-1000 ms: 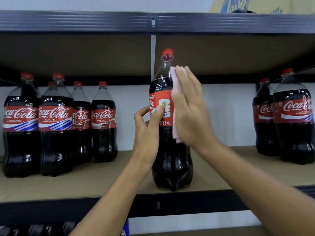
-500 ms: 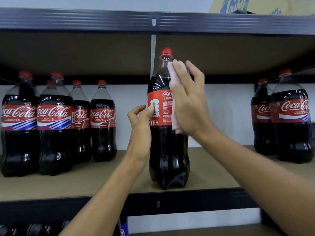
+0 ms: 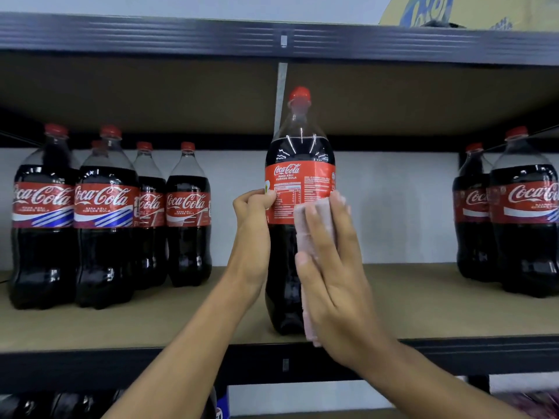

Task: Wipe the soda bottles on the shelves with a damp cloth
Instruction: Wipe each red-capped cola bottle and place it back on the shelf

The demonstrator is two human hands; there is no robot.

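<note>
A large cola bottle (image 3: 298, 164) with a red cap and red label stands upright at the front edge of the wooden shelf (image 3: 187, 322). My left hand (image 3: 252, 234) grips its left side at label height, thumb on the label. My right hand (image 3: 331, 267) lies flat with straight fingers and presses a pale pink cloth (image 3: 311, 225) against the bottle's lower right side. The cloth hangs down past the bottle's base.
Several cola bottles (image 3: 102, 219) stand in a group at the left of the shelf, and two more (image 3: 520, 213) at the right. A dark metal shelf beam (image 3: 181, 34) runs overhead. More bottles (image 3: 39, 406) show on the shelf below.
My right hand slid the cloth down from the bottle's shoulder to its lower body. The bottle has turned, so a different part of the label now faces me.
</note>
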